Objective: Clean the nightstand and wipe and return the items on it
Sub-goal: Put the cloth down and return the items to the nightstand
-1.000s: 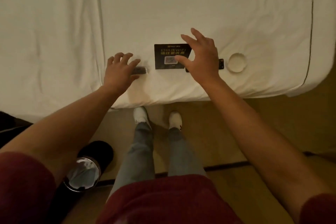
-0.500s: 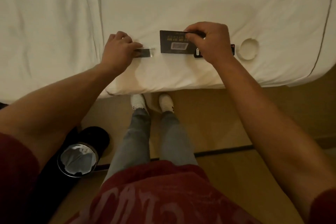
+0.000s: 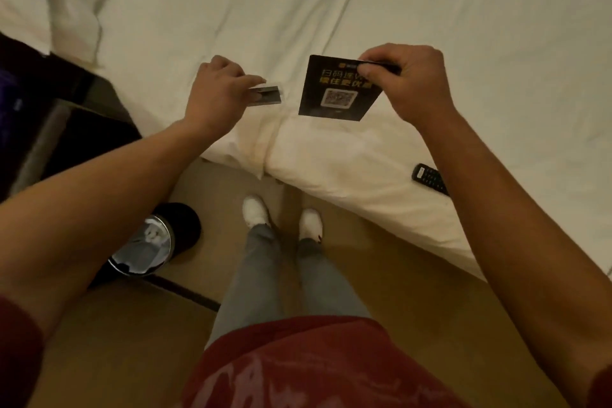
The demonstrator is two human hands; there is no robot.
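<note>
Head view: a black QR-code card is pinched at its top edge by the right hand above the bed. At nine o'clock, a small clear stand is pinched by the left hand; its long axis is seen pointing toward the card.

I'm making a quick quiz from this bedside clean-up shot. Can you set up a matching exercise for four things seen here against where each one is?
Things:
1. black QR card
2. small clear stand
3. remote control
4. waste bin

Places:
A. on the floor, beside the person's feet
B. pinched in the left hand
C. lying on the bed, near its edge
D. held by its top edge in the right hand

Pairs: 1-D, 2-B, 3-C, 4-A
</note>
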